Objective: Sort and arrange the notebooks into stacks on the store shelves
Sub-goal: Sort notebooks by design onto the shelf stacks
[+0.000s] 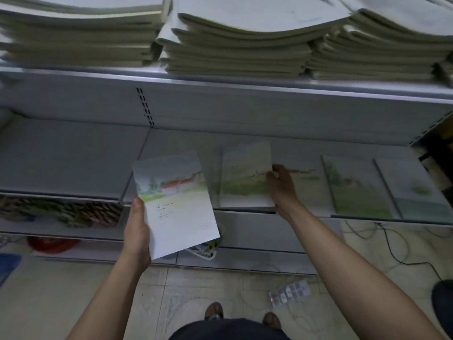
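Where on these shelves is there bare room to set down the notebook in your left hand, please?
The middle shelf is bare left of the slotted upright, up to its front edge. From the pinched notebook in your right hand rightward, laid notebooks cover it side by side. The top shelf is packed with stacks.

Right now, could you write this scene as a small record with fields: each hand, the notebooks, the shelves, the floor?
left hand: left hand grips the red-roof notebook by its left edge, in front of the shelves
right hand: right hand pinches the right edge of the green-field notebook; flat or lifted, cannot tell
middle shelf: middle shelf carries a row of notebooks lying flat at the right
upper shelf: upper shelf carries tall pale stacks
floor: power strip with cables
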A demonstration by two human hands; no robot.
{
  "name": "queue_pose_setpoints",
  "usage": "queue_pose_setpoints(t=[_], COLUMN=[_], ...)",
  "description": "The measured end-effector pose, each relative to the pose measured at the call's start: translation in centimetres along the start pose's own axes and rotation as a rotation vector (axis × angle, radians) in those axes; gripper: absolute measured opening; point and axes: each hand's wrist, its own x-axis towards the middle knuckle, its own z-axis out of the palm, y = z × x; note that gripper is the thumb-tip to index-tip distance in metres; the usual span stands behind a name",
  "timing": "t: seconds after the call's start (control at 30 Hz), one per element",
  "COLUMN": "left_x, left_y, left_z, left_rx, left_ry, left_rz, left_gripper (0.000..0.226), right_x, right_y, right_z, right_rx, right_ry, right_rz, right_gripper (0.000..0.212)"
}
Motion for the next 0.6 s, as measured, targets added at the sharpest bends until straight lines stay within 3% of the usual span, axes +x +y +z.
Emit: queue_pose_setpoints(t=[0.13,0.23,0.3,0.47,0.6], left_x=[0.6,0.0,0.2,-0.1,-1.2], left_y=[0.0,0.9,0.6,0.4,-0.3], left_z=[0.0,0.8,1.1,2.3,4.5], left_rx=[-0.008,-0.021,0.001,0.021,0.041], left_ry=[-0.059,-0.077,-0.076,-0.123,-0.21], left_rz=[-0.034,-0.029,-0.056,-0.075,-0.031], left_gripper=[0.107,0.067,0.063,0.065,0.071], right_x=[1.0,0.8,0.7,-0.8,-5.3], right_y=[-0.2,0.0,0.1,0.2,-1.2], right_z=[1.5,2.1,2.1,1.4,0.4], right_rx=[-0.366,-0.5,-0.566,-0.606,-0.24], right_ry=[0.094,0.168,0.17,0.074,0.011], right_rz=[-0.057,-0.06,-0.076,-0.226,-0.274], right_gripper=[0.023,0.021,0.022,0.042,0.014])
